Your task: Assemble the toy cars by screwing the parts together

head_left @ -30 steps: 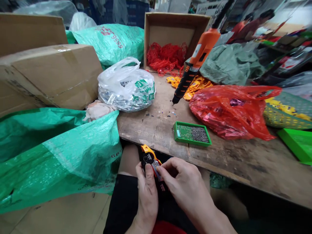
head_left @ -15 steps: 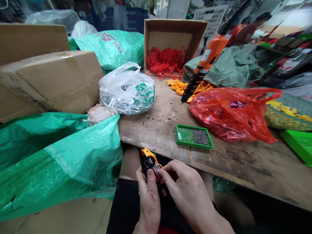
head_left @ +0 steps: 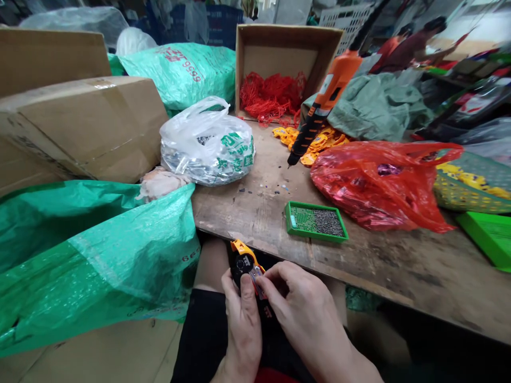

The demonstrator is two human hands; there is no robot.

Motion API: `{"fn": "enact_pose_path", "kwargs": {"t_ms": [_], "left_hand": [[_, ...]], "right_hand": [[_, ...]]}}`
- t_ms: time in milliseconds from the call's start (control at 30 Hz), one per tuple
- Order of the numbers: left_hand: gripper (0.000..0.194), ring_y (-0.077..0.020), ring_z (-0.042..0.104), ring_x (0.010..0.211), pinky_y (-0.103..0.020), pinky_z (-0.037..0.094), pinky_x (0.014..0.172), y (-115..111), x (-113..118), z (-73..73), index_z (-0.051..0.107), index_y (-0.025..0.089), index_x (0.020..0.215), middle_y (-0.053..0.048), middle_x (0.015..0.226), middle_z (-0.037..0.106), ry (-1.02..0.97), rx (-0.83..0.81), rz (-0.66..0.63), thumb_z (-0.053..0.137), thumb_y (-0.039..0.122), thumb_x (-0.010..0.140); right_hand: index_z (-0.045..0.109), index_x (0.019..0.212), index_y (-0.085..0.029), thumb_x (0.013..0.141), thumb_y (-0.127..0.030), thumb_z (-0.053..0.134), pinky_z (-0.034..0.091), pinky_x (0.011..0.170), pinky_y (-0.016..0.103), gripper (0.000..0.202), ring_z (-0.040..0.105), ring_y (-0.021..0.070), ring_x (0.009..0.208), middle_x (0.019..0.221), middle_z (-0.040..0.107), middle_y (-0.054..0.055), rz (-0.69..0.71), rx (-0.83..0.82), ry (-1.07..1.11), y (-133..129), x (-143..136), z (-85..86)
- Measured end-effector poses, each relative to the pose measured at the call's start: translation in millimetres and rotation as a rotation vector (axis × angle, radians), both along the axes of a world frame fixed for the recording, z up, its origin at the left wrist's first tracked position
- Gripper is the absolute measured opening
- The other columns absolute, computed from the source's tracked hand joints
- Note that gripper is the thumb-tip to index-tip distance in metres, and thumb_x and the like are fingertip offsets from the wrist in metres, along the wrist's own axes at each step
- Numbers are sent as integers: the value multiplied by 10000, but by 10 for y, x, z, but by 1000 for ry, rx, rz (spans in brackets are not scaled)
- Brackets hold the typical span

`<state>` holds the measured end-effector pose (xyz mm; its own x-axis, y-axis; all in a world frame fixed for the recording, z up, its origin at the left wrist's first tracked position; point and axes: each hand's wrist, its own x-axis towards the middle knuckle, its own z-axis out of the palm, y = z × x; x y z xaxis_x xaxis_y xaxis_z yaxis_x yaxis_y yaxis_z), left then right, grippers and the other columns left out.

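Observation:
Over my lap, at the table's front edge, my left hand (head_left: pixel 244 319) is closed around a black-and-orange hand tool (head_left: pixel 243 262) with a round hub and white lettering. Its thumb presses on the near side. My right hand (head_left: pixel 305 303) is closed in a pinch at a small shiny silver piece (head_left: pixel 256 274) along the tool's right side. The fingertips partly hide that piece, and I cannot tell whether it is fixed to the tool. Beyond the hands, a green tray (head_left: pixel 296 230) of small dark screws lies on the table.
An orange electric screwdriver (head_left: pixel 334 82) hangs tip down above orange parts (head_left: pixel 319 142). A red plastic bag (head_left: pixel 379 186) lies right, a white bag (head_left: pixel 207 143) left. A green sack (head_left: pixel 120 255) flanks my left side. A carton (head_left: pixel 289 50) holds red netting. Co-workers sit far right.
The hanging screwdriver has swung slightly left. The whole view has shifted a little. Both hands keep nearly the same hold on the tool.

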<state>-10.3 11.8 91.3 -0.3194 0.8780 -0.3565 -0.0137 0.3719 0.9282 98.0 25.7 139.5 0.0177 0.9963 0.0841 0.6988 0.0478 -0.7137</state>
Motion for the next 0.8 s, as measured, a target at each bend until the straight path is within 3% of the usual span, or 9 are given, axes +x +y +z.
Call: {"fn": "enact_pose_path", "kwargs": {"t_ms": [200,533,800], "left_hand": [[824,-299,748,950,-404,602,807,-18,-14,-15,509,193,1173,-167,1049,753,-17,6,9,417,920,794],[705,-275,719,845,-392,586,740,13,-50,-26,535,224,1019,-104,917,727,15,19,5,414,891,827],[715,-282,717,948,-408,574,826,26,-87,-17,536,212,1098,-128,1029,736,17,36,-45,383,870,862]], "right_hand": [[658,748,-210,949,-227,660,441,594,278,202,669,168,611,720,687,-8,39,12,5,-16,-20,-79],[662,750,-201,945,-215,685,436,599,280,197,673,169,627,744,701,2,132,23,-99,90,13,-37],[706,751,-200,905,-239,717,468,613,286,159,682,188,660,751,742,26,148,-103,-39,195,77,10]]}}
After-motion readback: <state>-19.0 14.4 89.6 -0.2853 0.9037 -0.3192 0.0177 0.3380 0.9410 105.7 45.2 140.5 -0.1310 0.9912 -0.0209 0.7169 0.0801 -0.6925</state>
